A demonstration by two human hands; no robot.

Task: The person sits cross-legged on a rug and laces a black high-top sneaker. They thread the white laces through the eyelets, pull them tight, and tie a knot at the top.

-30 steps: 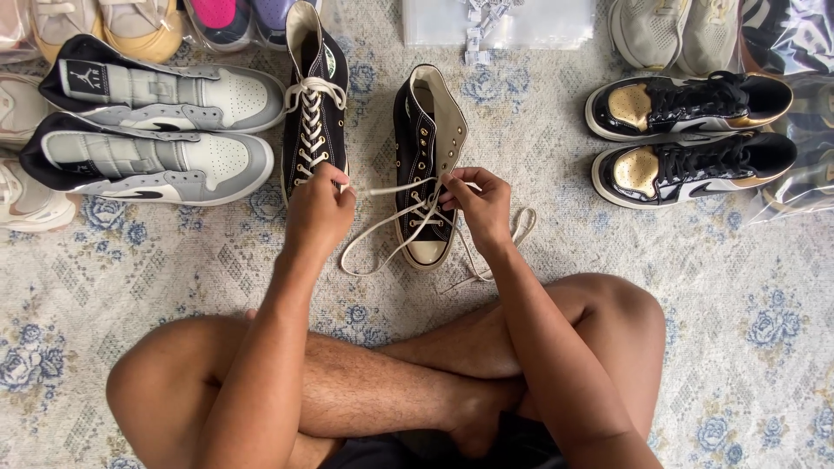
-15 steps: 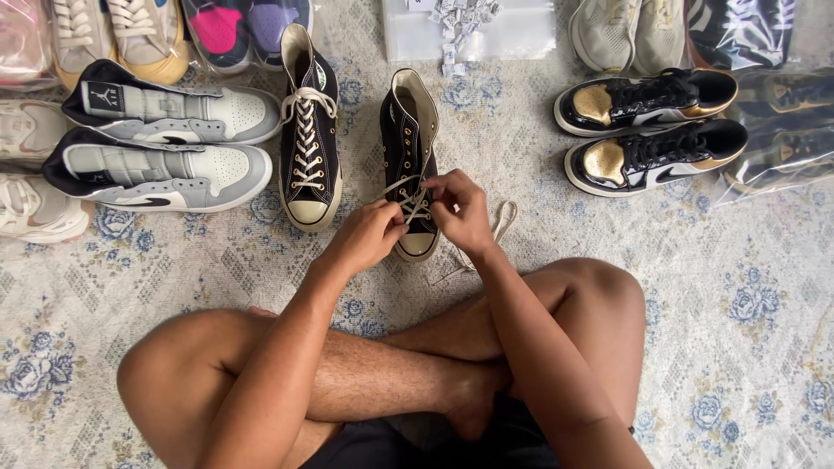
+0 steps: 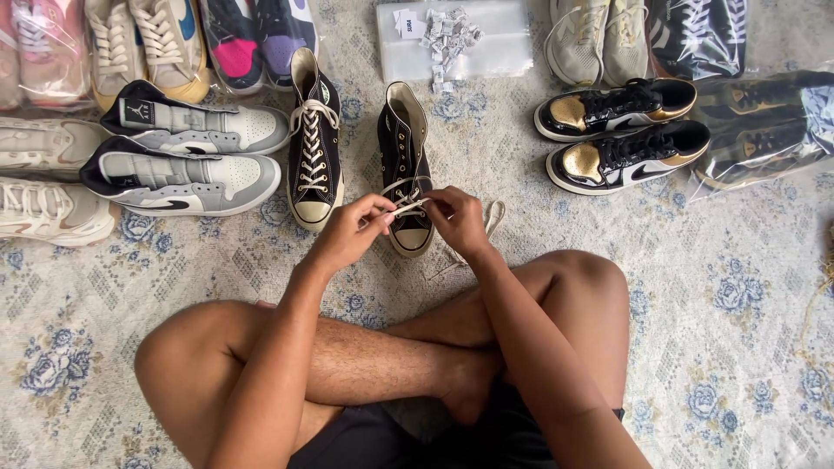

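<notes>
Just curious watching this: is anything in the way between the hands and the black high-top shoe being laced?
Nothing visible. The left hand and right hand already pinch the white lace over the black high-top.

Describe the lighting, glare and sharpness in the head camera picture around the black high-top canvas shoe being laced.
Head view: soft, even daylight with faint shadows; the black high-top canvas shoe, white lace, left hand and right hand are sharp; glare shows on the clear plastic bag and the glossy black-and-gold sneakers; the frame edges bend slightly.
</notes>
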